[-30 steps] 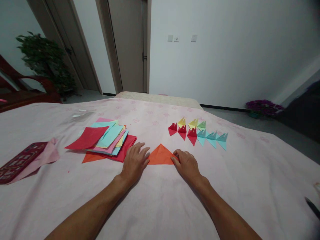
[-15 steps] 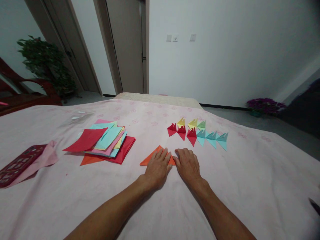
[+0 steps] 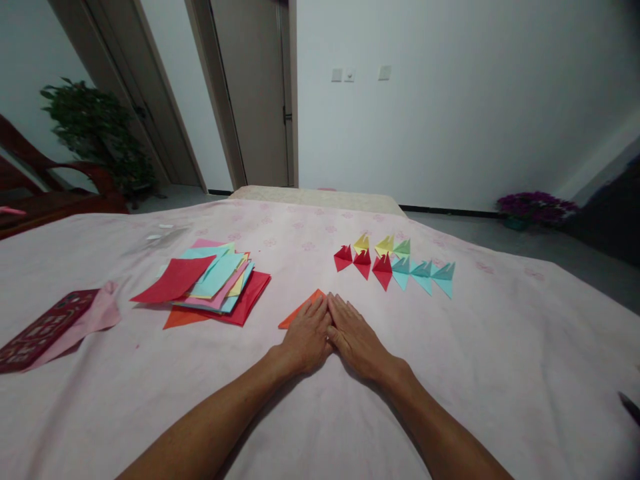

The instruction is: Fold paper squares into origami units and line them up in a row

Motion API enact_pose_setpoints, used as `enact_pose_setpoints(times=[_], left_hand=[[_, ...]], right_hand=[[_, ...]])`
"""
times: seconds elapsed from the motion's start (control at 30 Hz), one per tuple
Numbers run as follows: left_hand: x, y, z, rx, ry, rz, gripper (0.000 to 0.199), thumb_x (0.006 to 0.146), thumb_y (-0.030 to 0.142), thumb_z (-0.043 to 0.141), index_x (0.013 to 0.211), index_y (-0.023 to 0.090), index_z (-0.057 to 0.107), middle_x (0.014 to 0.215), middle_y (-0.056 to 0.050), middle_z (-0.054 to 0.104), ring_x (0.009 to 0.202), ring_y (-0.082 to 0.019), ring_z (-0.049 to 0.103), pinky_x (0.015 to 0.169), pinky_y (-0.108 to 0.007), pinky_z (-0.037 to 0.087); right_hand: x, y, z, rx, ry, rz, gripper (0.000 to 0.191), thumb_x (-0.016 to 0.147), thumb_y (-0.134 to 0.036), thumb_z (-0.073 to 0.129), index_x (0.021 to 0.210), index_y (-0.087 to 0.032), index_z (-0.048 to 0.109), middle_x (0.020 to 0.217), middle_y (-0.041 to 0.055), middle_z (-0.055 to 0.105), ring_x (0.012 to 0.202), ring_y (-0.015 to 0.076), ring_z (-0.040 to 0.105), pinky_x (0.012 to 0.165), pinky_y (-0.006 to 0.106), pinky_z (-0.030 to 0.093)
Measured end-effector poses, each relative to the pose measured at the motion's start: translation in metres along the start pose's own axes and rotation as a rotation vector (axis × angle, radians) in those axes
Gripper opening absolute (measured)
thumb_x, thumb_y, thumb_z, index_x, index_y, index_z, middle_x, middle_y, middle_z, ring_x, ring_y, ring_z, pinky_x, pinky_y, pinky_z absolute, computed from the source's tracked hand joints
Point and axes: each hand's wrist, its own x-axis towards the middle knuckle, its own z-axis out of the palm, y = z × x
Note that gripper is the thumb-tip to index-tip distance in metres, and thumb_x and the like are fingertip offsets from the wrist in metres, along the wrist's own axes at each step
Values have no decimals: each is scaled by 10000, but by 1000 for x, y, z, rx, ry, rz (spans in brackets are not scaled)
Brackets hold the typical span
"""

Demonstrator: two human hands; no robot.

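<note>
An orange sheet of paper (image 3: 300, 311), folded to a triangle, lies on the cloth under both hands; only its left corner and top edge show. My left hand (image 3: 309, 337) rests flat on it with the fingers stretched out. Beside it my right hand (image 3: 355, 337) also lies flat, fingers extended, covering the triangle's right side. The two hands touch along their inner edges. Beyond them to the right stand folded paper cranes in rows: red ones (image 3: 383, 270), light blue ones (image 3: 423, 272), yellow ones (image 3: 385, 245) and a green one (image 3: 402, 248).
A loose stack of coloured paper squares (image 3: 210, 280) sits left of the hands. Farther left are a dark red patterned packet (image 3: 47, 330) and pink paper (image 3: 97, 320). A clear plastic wrapper (image 3: 167, 237) lies behind the stack. A pink floral cloth (image 3: 490, 373) covers the table.
My right hand has slid left and forward over the orange triangle, up against my left hand, and now covers its right part. My left hand has shifted slightly left.
</note>
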Motion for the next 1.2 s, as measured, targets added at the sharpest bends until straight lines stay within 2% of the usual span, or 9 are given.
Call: enact_pose_setpoints(times=[0.1,0.23,0.43,0.67,0.8,0.9,1.07,1.13,1.2], left_hand=[[-8,-5,0,45,16,-27,684,939,456,459,1514,128,288,1578,-167,286,1474,-283,232,1186,-481,206],[-23,-15,-9,115,58,-91,636,985,498,345,1494,117,336,1561,-184,315,1456,-289,280,1169,-473,258],[-46,-31,-21,151,21,-117,654,988,515,330,1516,131,294,1576,-172,286,1463,-276,266,1172,-479,255],[-67,-44,-27,174,1,-184,683,979,544,333,1522,133,284,1576,-165,279,1465,-304,251,1163,-521,245],[-73,-53,-25,142,30,-222,671,975,528,368,1512,132,305,1565,-177,307,1462,-321,252,1157,-540,247],[-65,-55,-24,45,121,-231,681,946,515,461,1498,139,327,1544,-183,360,1444,-325,299,1123,-511,322],[-38,-36,-41,-89,421,-246,650,859,390,657,1437,203,424,1338,-134,589,1196,-292,555,1001,-451,449],[-29,-25,-52,-124,433,-194,505,850,309,666,1335,234,548,1165,-95,665,1046,-266,608,892,-410,497],[-22,-17,-61,-189,421,-137,253,873,217,608,1110,248,691,959,-61,688,888,-221,627,770,-343,510]], right_hand=[[-2,-1,-2,-53,-39,19,663,1021,-491,236,1543,-85,191,1593,153,188,1486,234,161,1215,470,206],[-3,-2,-6,-97,-62,13,661,1013,-512,262,1529,-99,261,1588,148,200,1484,248,157,1215,484,186],[-6,-3,-10,-139,-66,50,641,998,-470,344,1520,-103,292,1587,146,205,1484,262,166,1210,507,168],[-12,11,-6,-153,60,173,636,978,-471,391,1504,-118,341,1576,139,278,1477,271,211,1198,521,168],[-12,19,-6,-88,209,264,554,890,-432,567,1363,-144,543,1481,144,463,1416,293,354,1165,508,255],[-11,21,-9,-25,349,200,380,799,-318,664,1161,-201,663,1373,112,580,1349,300,443,1125,514,311],[-10,10,-18,45,548,30,160,751,-148,634,883,-228,674,1121,63,698,1206,276,555,1078,506,358],[-11,4,-23,56,589,-61,179,758,-99,590,852,-234,660,993,36,719,1129,249,596,1077,485,363],[-13,1,-27,56,627,-158,208,758,-80,573,865,-239,655,939,18,728,1082,235,617,1060,466,383]])
